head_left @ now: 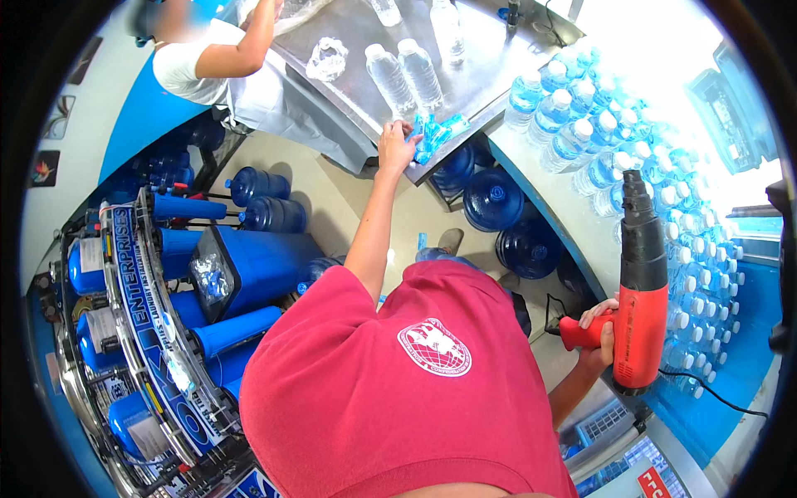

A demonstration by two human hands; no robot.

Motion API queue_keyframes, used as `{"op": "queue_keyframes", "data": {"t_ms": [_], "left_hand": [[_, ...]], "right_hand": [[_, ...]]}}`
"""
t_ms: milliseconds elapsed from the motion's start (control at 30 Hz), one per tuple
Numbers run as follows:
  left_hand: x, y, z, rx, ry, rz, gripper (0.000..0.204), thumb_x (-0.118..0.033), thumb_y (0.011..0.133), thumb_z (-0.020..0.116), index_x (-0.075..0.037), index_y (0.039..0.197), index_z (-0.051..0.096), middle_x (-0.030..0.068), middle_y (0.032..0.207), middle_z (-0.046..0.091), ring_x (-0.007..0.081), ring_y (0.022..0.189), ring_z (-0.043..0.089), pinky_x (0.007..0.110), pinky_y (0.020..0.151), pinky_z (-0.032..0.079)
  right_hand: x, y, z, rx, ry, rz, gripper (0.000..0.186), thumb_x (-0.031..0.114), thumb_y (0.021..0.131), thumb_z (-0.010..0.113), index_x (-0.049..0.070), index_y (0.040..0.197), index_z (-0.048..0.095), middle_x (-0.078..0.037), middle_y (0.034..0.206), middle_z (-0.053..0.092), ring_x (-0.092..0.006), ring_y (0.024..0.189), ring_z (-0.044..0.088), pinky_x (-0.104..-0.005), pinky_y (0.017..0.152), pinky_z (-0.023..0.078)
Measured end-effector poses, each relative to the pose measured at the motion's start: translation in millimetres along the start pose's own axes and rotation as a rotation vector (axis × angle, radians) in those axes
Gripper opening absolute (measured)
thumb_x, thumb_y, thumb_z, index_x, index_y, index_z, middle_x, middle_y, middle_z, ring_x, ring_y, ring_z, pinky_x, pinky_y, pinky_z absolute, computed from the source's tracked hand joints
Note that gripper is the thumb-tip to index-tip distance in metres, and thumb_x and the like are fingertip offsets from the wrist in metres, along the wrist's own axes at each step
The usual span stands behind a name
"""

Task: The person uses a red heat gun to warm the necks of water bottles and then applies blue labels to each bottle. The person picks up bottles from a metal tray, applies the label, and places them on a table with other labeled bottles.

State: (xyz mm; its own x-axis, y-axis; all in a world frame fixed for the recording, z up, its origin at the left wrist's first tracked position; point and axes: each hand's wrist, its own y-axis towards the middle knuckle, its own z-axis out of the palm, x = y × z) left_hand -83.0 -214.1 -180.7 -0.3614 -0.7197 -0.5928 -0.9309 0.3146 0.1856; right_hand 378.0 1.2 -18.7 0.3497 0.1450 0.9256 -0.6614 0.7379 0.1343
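My right hand (599, 336) is wrapped round the handle of a red and black heat gun (642, 332), held upright with its black nozzle up, beside the shelf of bottles. At the near corner of the metal table (349, 62), my left hand (398, 148) has its fingers bent and pinched at the left edge of a small pile of blue plastic label sleeves (438, 135). Just beyond the pile stand two clear unlabelled water bottles (388, 79) with white caps. Another clear bottle (448, 33) stands farther right. The left fingertips are partly hidden.
Many blue-labelled bottles (573, 141) crowd the right counter. A crumpled clear plastic wad (326, 60) lies on the table; a co-worker (203, 62) stands at its far left. Large blue jugs (493, 197) sit underneath. A filter rack (141, 332) is left; the gun's cord (714, 390) trails right.
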Motion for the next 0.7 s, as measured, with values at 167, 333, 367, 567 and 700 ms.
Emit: {"op": "queue_keyframes", "data": {"t_ms": [167,333,367,567,700], "left_hand": [[5.6,11.0,-14.7,0.114,-0.220,-0.062,0.034,-0.018,0.081,0.077,-0.004,0.108,0.061,0.0143,0.102,0.058,0.0272,0.098,0.062,0.039,0.084,0.051],[-2.1,7.5,-4.7,0.003,0.097,0.096,0.062,-0.040,0.070,0.084,-0.009,0.115,0.055,0.0160,0.106,0.055,0.0375,0.104,0.054,0.045,0.090,0.045],[2.8,9.5,-7.0,0.036,-0.003,0.111,0.056,-0.029,0.070,0.085,-0.010,0.115,0.057,0.0146,0.105,0.055,0.0337,0.101,0.056,0.043,0.088,0.047],[24.0,17.1,-31.0,0.181,-0.355,0.044,0.054,-0.005,0.069,0.083,-0.007,0.118,0.061,0.0138,0.111,0.055,0.0299,0.101,0.057,0.040,0.090,0.048],[13.0,-6.7,-26.6,-0.254,0.292,0.085,0.077,-0.020,0.066,0.090,0.002,0.127,0.050,0.0207,0.118,0.052,0.0356,0.109,0.053,0.042,0.095,0.043]], "right_hand": [[-3.0,-7.3,33.7,-0.089,-0.024,-0.009,0.056,0.017,0.087,0.062,-0.008,0.131,0.039,-0.012,0.086,0.053,-0.0189,0.063,0.056,-0.0329,0.058,0.050],[-17.2,-17.0,51.9,-0.179,-0.057,-0.037,0.060,0.025,0.088,0.067,-0.006,0.131,0.040,-0.011,0.088,0.053,-0.0188,0.066,0.056,-0.0332,0.060,0.049],[-19.6,-18.7,55.9,-0.186,-0.042,-0.033,0.059,0.025,0.088,0.067,-0.006,0.131,0.040,-0.011,0.088,0.053,-0.0188,0.066,0.056,-0.0331,0.060,0.049],[-22.4,-18.9,75.5,-0.261,-0.065,-0.041,0.059,0.028,0.088,0.068,-0.004,0.130,0.043,-0.010,0.087,0.052,-0.0178,0.067,0.056,-0.0324,0.061,0.048],[-19.6,-14.6,79.3,-0.253,-0.082,-0.033,0.061,0.030,0.089,0.069,-0.004,0.131,0.042,-0.010,0.087,0.052,-0.0173,0.066,0.056,-0.0319,0.060,0.048]]}}
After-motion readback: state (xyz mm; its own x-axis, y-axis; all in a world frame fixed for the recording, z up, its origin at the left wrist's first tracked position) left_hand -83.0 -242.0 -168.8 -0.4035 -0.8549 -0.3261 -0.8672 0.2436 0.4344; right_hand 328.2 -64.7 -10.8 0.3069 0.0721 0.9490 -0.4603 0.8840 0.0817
